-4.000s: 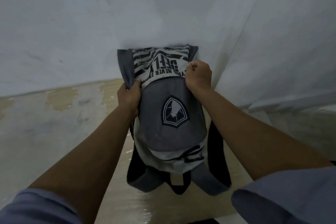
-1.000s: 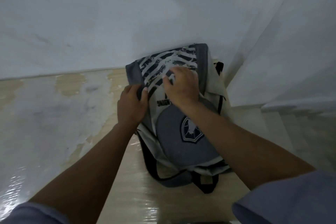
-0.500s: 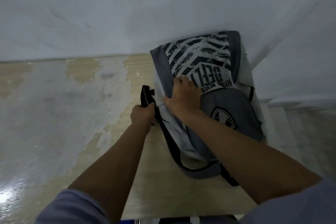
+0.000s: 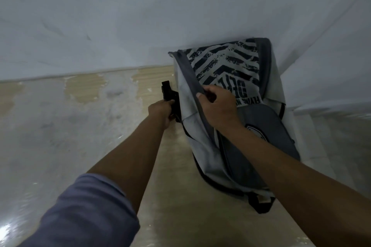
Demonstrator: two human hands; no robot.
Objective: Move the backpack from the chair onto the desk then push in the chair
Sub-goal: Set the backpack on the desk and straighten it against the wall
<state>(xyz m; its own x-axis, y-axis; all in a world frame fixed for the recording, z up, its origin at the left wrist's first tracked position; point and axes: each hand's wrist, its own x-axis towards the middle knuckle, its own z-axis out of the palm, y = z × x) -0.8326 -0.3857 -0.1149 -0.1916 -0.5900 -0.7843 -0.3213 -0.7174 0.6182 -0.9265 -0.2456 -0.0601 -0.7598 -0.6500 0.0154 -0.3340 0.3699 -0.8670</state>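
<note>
The grey and white backpack [image 4: 230, 66], with a black chevron print and a dark grey front pocket bearing a shield badge, lies on the light wooden desk [image 4: 174, 196], its top leaning against the white wall at the far right. My left hand [image 4: 161, 111] is closed on a black strap at the bag's left side. My right hand [image 4: 215, 106] pinches the grey edge of the bag's front. The chair is out of view.
White walls [image 4: 120, 16] close the desk at the back and at the right, meeting in a corner behind the bag. The desk's left part [image 4: 60, 126] carries pale, worn patches and a glossy film. A white ledge [image 4: 331, 106] runs along the right.
The bag has shifted right, toward the wall corner. My left hand moved from the bag's side panel to the black strap. My right hand slid from the printed panel to the grey edge.
</note>
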